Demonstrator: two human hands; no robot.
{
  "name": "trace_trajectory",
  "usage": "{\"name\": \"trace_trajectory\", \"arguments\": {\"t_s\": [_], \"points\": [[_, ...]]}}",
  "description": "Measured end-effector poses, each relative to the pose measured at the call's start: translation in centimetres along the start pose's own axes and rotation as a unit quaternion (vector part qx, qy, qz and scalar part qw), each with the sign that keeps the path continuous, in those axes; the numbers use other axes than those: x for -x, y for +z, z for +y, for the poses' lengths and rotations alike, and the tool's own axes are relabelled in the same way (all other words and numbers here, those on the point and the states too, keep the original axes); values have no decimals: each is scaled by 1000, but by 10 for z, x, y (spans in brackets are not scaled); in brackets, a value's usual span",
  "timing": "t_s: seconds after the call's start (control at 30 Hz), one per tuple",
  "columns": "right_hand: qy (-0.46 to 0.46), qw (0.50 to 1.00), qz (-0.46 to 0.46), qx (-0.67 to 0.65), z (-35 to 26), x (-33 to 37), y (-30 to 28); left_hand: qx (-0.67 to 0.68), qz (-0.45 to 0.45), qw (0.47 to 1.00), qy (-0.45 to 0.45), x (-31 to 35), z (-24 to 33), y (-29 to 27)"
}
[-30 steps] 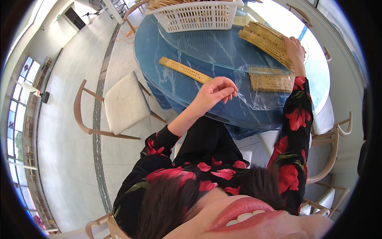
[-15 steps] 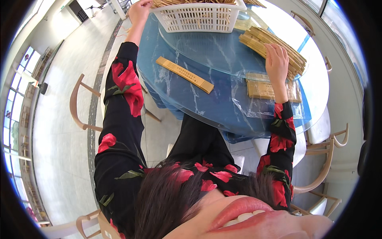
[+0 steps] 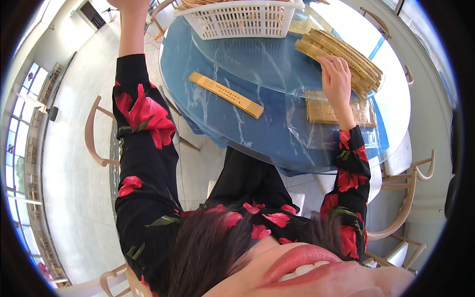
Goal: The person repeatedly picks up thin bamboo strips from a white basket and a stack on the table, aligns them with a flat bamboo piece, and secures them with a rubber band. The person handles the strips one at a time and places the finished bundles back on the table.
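Nearby, sleeves point(image 3: 148, 171): black with red flowers; right one over the near edge of the blue counter point(image 3: 277, 119), left one stretched out past its left side.
Clear plastic point(image 3: 321, 141): crumpled film at near right, with wrapped tan pieces point(image 3: 320, 111) under it; film probably slippery.
Single slim pack point(image 3: 226, 95): flat on the counter, left of centre, slanted, printed in dark lines, apart from both hands. Looks light, stiff along its length, liable to crease or bend if pinched hard; best taken across the middle by its two long edges.
Right hand point(image 3: 338, 81): fingers loosely curved, bunched together, at the near left side of the pile; contact likely, but cannot tell whether they grip any of it.
Pile of slim packs point(image 3: 354, 54): far right, fanned and uneven. Likely to slide apart; a wide hold around both sides would suit it.
White basket point(image 3: 237, 22): slotted plastic, far side, filled with thin wooden sticks point(image 3: 217, 4).
Left hand point(image 3: 127, 4): cut by the top edge, left of the basket; fingers out of frame, hold cannot be told.
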State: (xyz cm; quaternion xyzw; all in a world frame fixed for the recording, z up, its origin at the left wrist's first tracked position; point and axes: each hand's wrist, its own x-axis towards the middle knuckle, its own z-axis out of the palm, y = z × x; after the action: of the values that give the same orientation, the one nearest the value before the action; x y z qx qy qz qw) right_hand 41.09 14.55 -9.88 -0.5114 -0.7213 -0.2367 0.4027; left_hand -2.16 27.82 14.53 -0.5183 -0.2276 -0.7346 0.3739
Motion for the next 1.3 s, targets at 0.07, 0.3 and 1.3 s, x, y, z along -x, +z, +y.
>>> {"name": "trace_trajectory", "arguments": {"t_s": [0.07,0.3,1.3], "points": [[6,1000,-10,-6,1,6,1,-176,-283,943,-18,12,34,8],[-16,997,-26,-74,-21,-12,10,-299,-598,741,-60,105,-99,21],[-17,994,-48,-97,-22,-2,23,-334,-594,723,113,118,-110,38]]}}
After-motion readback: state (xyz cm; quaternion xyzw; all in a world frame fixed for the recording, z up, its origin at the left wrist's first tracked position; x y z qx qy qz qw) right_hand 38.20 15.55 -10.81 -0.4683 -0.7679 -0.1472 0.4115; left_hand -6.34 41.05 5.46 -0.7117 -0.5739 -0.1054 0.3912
